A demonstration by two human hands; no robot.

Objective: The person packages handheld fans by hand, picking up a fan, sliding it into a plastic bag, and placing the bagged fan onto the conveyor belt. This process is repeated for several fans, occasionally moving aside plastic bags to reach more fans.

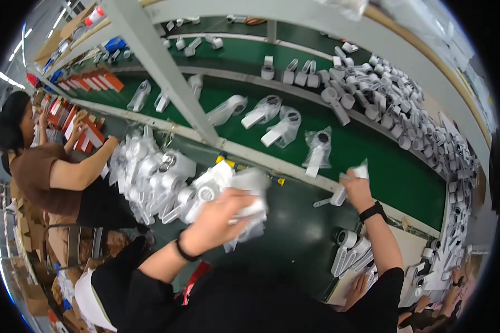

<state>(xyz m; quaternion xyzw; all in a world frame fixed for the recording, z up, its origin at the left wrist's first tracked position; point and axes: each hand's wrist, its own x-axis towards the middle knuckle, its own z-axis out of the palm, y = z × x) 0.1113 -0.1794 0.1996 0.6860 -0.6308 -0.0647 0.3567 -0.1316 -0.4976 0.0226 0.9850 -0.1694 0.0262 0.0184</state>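
Note:
My left hand (222, 216) is closed on a white bagged item (253, 202), blurred by motion, over the near edge of a heap of clear-bagged white handled devices (155, 180). Over the bench's front rail, the fingers of my right hand (359, 190) are closed on a white handled device (339, 196). Its slim handle points left, and a white end in clear film shows above the fingers. On the green belt (394, 177) just beyond, a bagged device (319, 150) lies near my right hand. Further bagged devices (283, 127) lie to its left.
Loose white devices (372, 94) are piled on the ledge at the back right. A slanted white post (161, 72) stands before the belt. A co-worker (55, 166) handles orange boxes at left. More unbagged devices (353, 252) lie on a board at right, beside another person's hand (356, 291).

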